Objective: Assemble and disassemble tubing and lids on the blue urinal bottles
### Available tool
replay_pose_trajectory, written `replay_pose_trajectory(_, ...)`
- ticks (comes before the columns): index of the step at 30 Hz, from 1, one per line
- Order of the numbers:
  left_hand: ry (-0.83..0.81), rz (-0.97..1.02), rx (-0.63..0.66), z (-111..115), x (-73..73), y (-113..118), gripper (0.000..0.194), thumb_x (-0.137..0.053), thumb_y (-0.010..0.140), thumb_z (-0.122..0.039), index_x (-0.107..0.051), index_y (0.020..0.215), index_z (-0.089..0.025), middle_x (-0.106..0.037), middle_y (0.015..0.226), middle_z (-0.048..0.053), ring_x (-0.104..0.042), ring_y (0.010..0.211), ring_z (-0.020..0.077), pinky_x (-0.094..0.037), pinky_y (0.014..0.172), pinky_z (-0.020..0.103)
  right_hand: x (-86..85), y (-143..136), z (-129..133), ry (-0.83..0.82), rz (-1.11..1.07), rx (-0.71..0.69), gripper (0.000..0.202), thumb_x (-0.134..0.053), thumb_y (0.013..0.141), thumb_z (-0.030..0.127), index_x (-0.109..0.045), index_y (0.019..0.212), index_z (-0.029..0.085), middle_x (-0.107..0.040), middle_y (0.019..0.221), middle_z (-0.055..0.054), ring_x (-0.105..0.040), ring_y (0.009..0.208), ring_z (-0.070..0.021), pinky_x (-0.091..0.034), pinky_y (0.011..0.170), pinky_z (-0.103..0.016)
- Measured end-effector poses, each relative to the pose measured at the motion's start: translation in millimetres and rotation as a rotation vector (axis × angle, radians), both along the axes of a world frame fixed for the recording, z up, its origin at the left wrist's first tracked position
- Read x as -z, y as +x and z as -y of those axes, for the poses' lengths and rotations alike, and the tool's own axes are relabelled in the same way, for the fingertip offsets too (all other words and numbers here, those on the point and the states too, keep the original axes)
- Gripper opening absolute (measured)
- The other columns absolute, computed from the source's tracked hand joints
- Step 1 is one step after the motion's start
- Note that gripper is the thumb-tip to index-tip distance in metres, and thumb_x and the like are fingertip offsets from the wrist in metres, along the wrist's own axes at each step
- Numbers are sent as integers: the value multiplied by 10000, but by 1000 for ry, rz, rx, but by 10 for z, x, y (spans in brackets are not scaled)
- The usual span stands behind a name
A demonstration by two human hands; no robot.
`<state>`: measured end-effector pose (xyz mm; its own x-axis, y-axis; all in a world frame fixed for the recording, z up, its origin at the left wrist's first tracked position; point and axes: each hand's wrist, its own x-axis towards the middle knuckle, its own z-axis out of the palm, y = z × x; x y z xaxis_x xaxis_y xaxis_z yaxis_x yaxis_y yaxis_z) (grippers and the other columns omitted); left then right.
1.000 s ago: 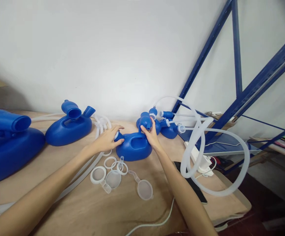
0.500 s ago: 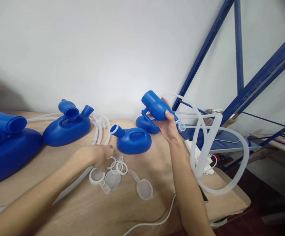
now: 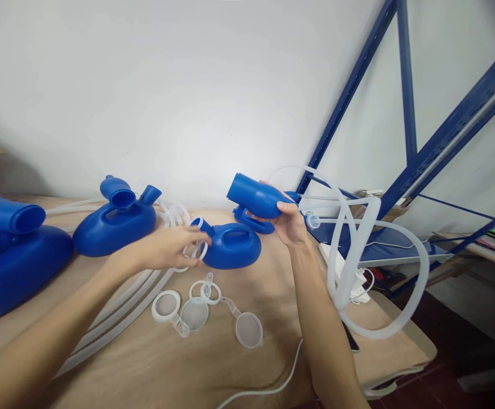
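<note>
Head camera shows the left hand [image 3: 182,245] with thumb and fingers pinched on a translucent plastic ring [image 3: 206,250], just beside the spout of a blue handled bottle [image 3: 232,250] standing on the wooden table [image 3: 153,369]. Its partner, the right hand [image 3: 292,223], is clamped around a blue funnel-shaped adapter [image 3: 256,196], raised above the table with the wide mouth facing left, while translucent round lids [image 3: 249,329] lie nearer the camera than the bottle.

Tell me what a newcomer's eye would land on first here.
Probably the blue spouted piece, held near mid-view in the right hand. Next, the left hand, holding a translucent ring by the neck of a blue bottle. On the right, looped pale tubing stands out before a blue metal frame.
</note>
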<state>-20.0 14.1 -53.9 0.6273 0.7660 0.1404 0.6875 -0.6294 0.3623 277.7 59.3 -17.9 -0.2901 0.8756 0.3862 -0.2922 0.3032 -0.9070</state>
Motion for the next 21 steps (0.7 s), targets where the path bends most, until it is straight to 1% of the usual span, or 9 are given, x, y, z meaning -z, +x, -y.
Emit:
replay_pose_trajectory(3,197,587,-91,88,-220,-60,370,-810,839,-507,-640,1019,-232,-750,1261,86,-708,1187,293,-581,1027,431,25,-14,-11,7,31,-34,654,-774,659,416,-705,1295,282,-708,1380,-62,-732,1148,-366,-676,837,-486)
replay_pose_trajectory(4,240,746,-123,112,-248,-50,388,-845,812,-502,-610,952,-227,-753,1271,97,-699,1226,300,-579,1050,448,38,-27,-19,8,44,-45,633,-780,652,412,-715,1268,281,-702,1388,-61,-725,1151,-363,-676,812,-466)
replay_pose_trajectory(6,263,936,-165,138,-246,-1,415,-883,782,-481,-576,868,-216,-755,1296,123,-688,1272,320,-566,1094,495,68,-71,-30,-1,74,-74,602,-788,636,400,-730,1221,273,-716,1348,-63,-715,1144,-354,-666,781,-430)
replay_pose_trajectory(10,166,998,-184,126,-158,97,450,-893,767,-515,-603,877,-189,-769,1267,159,-712,1243,343,-579,1089,544,132,-211,-18,-27,103,-145,601,-793,615,383,-735,1201,261,-742,1257,-63,-701,1105,-324,-639,795,-396)
replay_pose_trajectory(12,140,1008,-181,122,-143,97,523,-898,760,-518,-654,1085,-188,-774,1249,148,-750,1163,320,-625,1029,518,162,-280,-1,-39,71,-171,608,-792,614,383,-730,1207,262,-747,1234,-60,-703,1073,-308,-635,781,-382)
replay_pose_trajectory(14,145,986,-179,132,-159,61,740,-903,760,-502,-620,1381,-217,-771,1258,134,-774,1090,296,-660,971,488,183,-331,16,-62,27,-201,612,-785,623,392,-722,1217,262,-750,1223,-62,-711,1045,-302,-641,748,-375)
replay_pose_trajectory(15,149,956,-176,140,-175,37,812,-899,766,-498,-593,1470,-234,-769,1269,131,-781,1068,293,-672,949,479,188,-348,24,-73,10,-217,607,-779,631,399,-719,1219,260,-750,1222,-65,-715,1033,-303,-645,732,-377)
replay_pose_trajectory(18,121,852,-133,158,-227,-32,777,-889,778,-504,-659,1475,-248,-774,1294,120,-790,1070,324,-683,940,494,176,-363,51,-79,-5,-242,573,-779,643,393,-731,1197,252,-757,1195,-67,-720,1007,-295,-653,715,-374)
replay_pose_trajectory(21,74,844,-95,153,-243,-54,777,-922,739,-504,-695,1439,-256,-770,1325,87,-774,1134,357,-656,1008,531,144,-350,75,-67,1,-219,551,-796,650,374,-749,1187,256,-760,1174,-55,-716,1015,-275,-658,744,-358)
